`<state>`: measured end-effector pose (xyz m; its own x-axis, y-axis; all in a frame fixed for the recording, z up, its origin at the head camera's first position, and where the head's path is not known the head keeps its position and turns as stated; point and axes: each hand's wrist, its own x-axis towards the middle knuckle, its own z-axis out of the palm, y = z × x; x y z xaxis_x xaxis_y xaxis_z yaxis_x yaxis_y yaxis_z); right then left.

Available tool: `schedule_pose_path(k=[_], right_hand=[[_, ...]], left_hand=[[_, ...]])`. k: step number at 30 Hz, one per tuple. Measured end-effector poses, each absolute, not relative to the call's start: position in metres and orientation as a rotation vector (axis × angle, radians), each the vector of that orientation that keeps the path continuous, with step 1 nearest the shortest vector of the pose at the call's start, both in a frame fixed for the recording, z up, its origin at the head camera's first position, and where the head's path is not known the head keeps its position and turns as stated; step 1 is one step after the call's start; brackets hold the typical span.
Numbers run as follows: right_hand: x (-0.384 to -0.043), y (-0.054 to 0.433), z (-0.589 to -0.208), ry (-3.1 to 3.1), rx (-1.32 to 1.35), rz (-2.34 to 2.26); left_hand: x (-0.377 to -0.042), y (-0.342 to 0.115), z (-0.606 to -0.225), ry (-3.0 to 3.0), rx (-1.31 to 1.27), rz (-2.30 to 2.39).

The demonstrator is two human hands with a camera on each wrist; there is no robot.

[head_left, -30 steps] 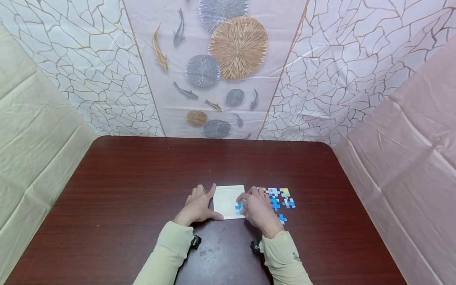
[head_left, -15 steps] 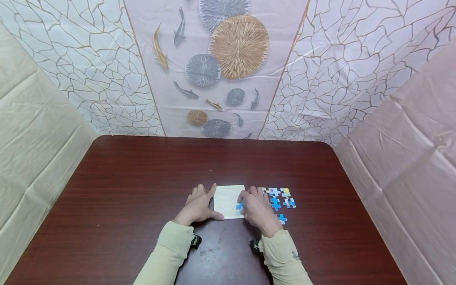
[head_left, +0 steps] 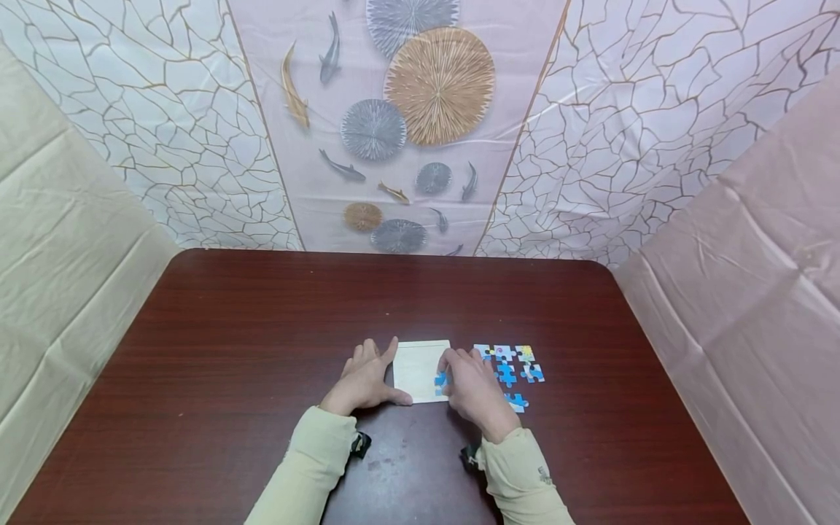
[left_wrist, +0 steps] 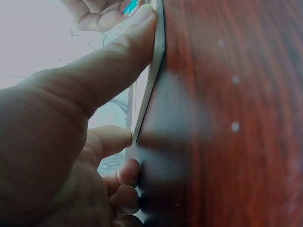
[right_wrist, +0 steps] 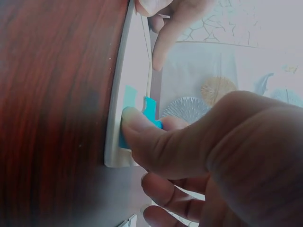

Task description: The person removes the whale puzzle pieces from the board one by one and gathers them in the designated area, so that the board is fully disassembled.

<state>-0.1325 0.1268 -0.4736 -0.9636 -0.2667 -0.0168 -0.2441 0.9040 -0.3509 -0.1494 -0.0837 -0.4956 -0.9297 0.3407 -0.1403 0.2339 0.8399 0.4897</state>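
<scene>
A pale, shallow puzzle tray (head_left: 418, 370) lies flat on the table between the two hands. My left hand (head_left: 357, 385) steadies it, thumb along the near rim and forefinger reaching up the left side. Over the tray's right edge, my right hand (head_left: 477, 390) pinches a blue jigsaw piece (right_wrist: 150, 109) between thumb and forefinger. In the right wrist view the thumb (right_wrist: 139, 124) covers part of that blue piece, close over the tray's near right corner. A paler blue patch shows on the tray beside the thumb. The other right fingers are loosely bent.
Several loose jigsaw pieces lie right of the tray: a joined-looking row (head_left: 504, 354) at the back, a blue piece (head_left: 507, 375), another piece (head_left: 533, 373) and one nearer (head_left: 518, 402). The dark red table (head_left: 262, 313) ends at patterned cloth hangings (head_left: 420, 182).
My right hand has shifted very slightly left, uncovering a little more of the loose pieces. The left hand and the tray stay put.
</scene>
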Motion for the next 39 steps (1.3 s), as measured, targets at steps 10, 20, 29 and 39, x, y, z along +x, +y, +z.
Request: schedule_pose_path(k=[10,20,29,39], right_hand=[[-0.128,0.131,-0.472,3.046,-0.449,-0.593],[-0.121,0.166,-0.464,3.015,-0.436,-1.18],[-0.105,0.224,-0.446,3.099,-0.124,-1.195],[-0.096,0.266,-0.446,2.999,0.162,-1.017]], left_hand=[[-0.15,-0.083,-0.497,2.799,0.442,0.697],[-0.15,-0.083,-0.498,2.796,0.445,0.686],[-0.15,-0.083,-0.499,2.799,0.45,0.683],[-0.149,-0.083,-0.498,2.799,0.449,0.691]])
